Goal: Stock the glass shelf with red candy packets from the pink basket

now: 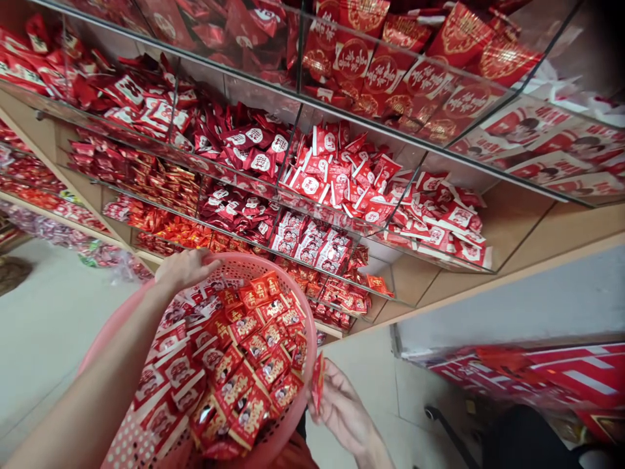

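While the left hand (188,267) is clamping the far rim of the round pink perforated plastic basket (297,306), the right hand (344,410) is pinching one small red foil packet (318,381).

The packet is hanging upright just outside the basket's right edge, apart from the heap of red-and-white sachets (244,352) that is filling the basket to its rim; clear-fronted shelf compartments (371,195) stocked with similar packets are rising beyond. The step in hand is seemingly the handling of a single packet at the basket's edge, and any move is calling for a steady basket, since it is tilting. The right thumb and fingertips are closing on the packet, the remaining fingers curling loosely; the left fingers are wrapping tight over the rim.
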Available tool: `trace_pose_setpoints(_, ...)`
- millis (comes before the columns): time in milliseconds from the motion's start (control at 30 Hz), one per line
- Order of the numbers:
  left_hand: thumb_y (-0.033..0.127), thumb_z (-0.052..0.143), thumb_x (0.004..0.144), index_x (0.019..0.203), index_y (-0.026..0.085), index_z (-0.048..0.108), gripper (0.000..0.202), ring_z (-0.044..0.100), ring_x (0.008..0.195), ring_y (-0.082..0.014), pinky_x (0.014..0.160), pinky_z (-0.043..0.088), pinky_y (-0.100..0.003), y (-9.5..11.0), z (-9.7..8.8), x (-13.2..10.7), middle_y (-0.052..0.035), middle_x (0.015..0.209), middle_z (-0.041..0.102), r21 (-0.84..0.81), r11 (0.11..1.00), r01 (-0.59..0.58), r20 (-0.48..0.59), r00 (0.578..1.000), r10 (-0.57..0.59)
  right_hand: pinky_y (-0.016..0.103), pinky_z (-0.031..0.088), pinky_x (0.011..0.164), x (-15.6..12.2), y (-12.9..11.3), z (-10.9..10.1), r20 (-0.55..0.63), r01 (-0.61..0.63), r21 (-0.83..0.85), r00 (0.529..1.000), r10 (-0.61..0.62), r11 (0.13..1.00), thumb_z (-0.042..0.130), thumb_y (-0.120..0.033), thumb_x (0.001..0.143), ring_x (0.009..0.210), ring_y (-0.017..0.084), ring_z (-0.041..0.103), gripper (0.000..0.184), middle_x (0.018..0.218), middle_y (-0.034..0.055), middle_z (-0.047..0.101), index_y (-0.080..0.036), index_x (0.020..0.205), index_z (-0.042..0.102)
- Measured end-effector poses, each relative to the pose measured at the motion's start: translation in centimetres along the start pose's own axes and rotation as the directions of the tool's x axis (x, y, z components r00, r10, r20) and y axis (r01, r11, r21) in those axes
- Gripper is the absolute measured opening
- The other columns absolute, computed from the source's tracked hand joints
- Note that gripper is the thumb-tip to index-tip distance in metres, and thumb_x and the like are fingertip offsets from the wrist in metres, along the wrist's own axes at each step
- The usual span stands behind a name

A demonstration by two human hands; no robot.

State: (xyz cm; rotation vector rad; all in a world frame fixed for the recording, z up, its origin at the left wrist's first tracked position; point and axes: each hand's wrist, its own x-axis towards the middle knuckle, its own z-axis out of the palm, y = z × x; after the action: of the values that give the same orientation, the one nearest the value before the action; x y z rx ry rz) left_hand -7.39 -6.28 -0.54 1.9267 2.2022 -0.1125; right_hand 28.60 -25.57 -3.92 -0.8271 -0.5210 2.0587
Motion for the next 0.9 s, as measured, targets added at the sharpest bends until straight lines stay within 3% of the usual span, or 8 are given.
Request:
trace_pose_setpoints(133,0.072,0.023,0.075,0.111,0.024,0.062,0.073,0.064,0.091,-0.0329,0.074,0.045,-0.038,0.5,-0.3,-0.3,-0.0145,0.098,0.070,0.022,1.000,0.018,-0.011,1.000,-0.017,0.014,0.039,0.037,0.8,1.0,1.5,0.149,-0.052,0.012,0.988,0.050,0.999,0.078,-0.027,0.071,0.045,0.007,0.056,0.042,0.068,-0.0014,0.064,-0.022,0.107,0.058)
trace_pose_setpoints(300,0.073,0.019,0.074,0.111,0.023,0.062,0.076,0.064,0.091,-0.0328,0.072,0.046,-0.037,1.0,-1.1,-1.1,-0.0143,0.099,0.070,0.033,0.999,0.026,0.012,1.000,-0.027,0.014,0.044,0.043,1.8,1.3,2.8,0.170,-0.070,0.014,0.983,0.067,0.997,0.082,-0.022,0.064,0.051,0.008,0.060,0.049,0.075,-0.0018,0.066,-0.022,0.108,0.059)
trace_pose_setpoints(467,0.074,0.019,0.074,0.109,0.020,0.064,0.078,0.064,0.089,-0.0351,0.070,0.046,-0.039,1.1,-1.5,-1.7,-0.0169,0.099,0.070,0.000,1.000,0.030,0.023,0.999,-0.030,0.018,0.048,0.053,1.9,1.1,2.8,0.091,-0.019,-0.069,0.996,0.025,0.997,0.082,-0.020,0.063,0.058,0.009,0.062,0.044,0.076,-0.0020,0.066,-0.020,0.102,0.061)
trace_pose_setpoints(733,0.071,0.022,0.075,0.108,0.021,0.064,0.072,0.065,0.088,-0.0316,0.071,0.046,-0.036,1.2,-1.4,-1.6,-0.0151,0.096,0.071,0.019,1.000,0.023,0.013,1.000,-0.024,0.026,0.051,0.063,1.1,-1.1,1.8,-0.046,0.092,-0.190,0.994,-0.102,0.978,0.081,-0.017,0.065,0.064,0.011,0.062,0.073,0.083,-0.0040,0.064,-0.030,0.128,0.044)
trace_pose_setpoints(900,0.070,0.021,0.076,0.110,0.021,0.062,0.073,0.065,0.088,-0.0317,0.071,0.047,-0.036,1.5,-1.6,-1.7,-0.0149,0.096,0.071,0.027,0.999,0.033,0.016,0.999,-0.033,0.032,0.052,0.075,1.5,-1.3,1.5,-0.152,0.065,-0.302,0.982,-0.115,0.951,0.078,-0.031,0.070,0.077,0.016,0.065,0.047,0.090,0.0018,0.069,-0.023,0.111,0.057)
